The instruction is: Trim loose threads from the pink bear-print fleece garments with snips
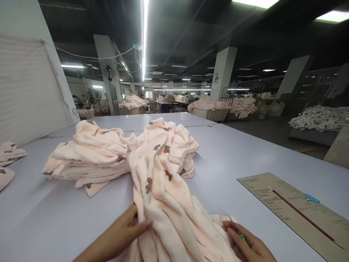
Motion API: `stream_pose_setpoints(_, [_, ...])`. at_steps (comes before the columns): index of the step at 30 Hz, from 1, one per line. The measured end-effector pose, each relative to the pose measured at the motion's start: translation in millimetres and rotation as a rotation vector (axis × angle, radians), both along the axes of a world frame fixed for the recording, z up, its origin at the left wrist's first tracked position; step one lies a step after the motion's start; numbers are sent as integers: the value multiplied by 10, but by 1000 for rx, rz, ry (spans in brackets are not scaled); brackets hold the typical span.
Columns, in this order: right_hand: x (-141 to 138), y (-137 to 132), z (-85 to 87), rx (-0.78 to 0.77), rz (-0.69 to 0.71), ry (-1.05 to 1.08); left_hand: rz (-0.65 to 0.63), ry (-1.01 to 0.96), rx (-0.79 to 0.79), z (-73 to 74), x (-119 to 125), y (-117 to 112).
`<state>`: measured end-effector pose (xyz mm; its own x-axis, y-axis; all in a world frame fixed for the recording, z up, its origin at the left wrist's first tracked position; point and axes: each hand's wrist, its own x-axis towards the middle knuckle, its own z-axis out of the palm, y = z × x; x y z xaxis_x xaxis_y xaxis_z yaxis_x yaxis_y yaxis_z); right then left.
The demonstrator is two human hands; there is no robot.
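A pale pink plush fabric piece [163, 203] with small brown bear prints runs down the table towards me, in loose folds. My left hand [125, 229] grips its left edge, thumb on top and fingers behind the cloth. By the fabric's right edge, my right hand [249, 242] is closed on what look like small thread snips [241, 235], with a pointed tip and a green handle; the fingers cover most of them. A bundle of the same fabric [92, 153], drawn in at the middle, lies just beyond, and the long piece overlaps it.
On the right of the pale table [218, 153] lies a printed board [272, 196] with a pencil [302, 216] and a blue clip [311, 198]. More pink fabric [11, 153] sits at the left edge. Bins of fabric [209, 109] and pillars stand behind.
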<state>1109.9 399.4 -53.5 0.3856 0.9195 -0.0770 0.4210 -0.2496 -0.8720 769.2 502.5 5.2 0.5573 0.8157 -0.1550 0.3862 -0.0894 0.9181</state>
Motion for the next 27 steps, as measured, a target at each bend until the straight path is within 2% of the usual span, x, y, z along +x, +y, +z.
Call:
stream_pose_setpoints(3, [216,431,96,90,-58,-83,198,228,323,157,-121,246])
stream_pose_setpoints(6, [283,1186,148,134,-17,-188,378,304,692,275,-44,537])
stream_pose_setpoints(9, [204,1960,115,142,22,-289,387,346,969,399,278,884])
stream_pose_setpoints(11, [119,2289,73,121,63,-350,350,395,1088,464,583,1144])
stream_pose_setpoints(12, [76,2364,54,96,87,-380,332,426,1117,480,741,1277])
stream_pose_setpoints(13, [35,2370,39,61,111,-409,319,464,1124,481,891,1408])
stream_pose_setpoints(15, [-30,2185,24,-41,162,-460,321,542,1101,437,1137,1649])
stream_pose_setpoints(18, [-32,1592,68,-225,252,-500,333,591,1065,310,1330,1904])
stream_pose_setpoints(21, [163,1135,205,-293,289,-522,304,554,1072,218,1366,2013])
stream_pose_setpoints(22, [259,1103,253,-297,279,-509,293,541,1082,206,1365,2025])
stream_pose_setpoints(24, [425,1223,301,-260,214,-470,281,527,1105,202,1359,2032])
stream_pose_setpoints(27, [467,1564,182,-128,68,-413,281,529,1121,212,1339,2043])
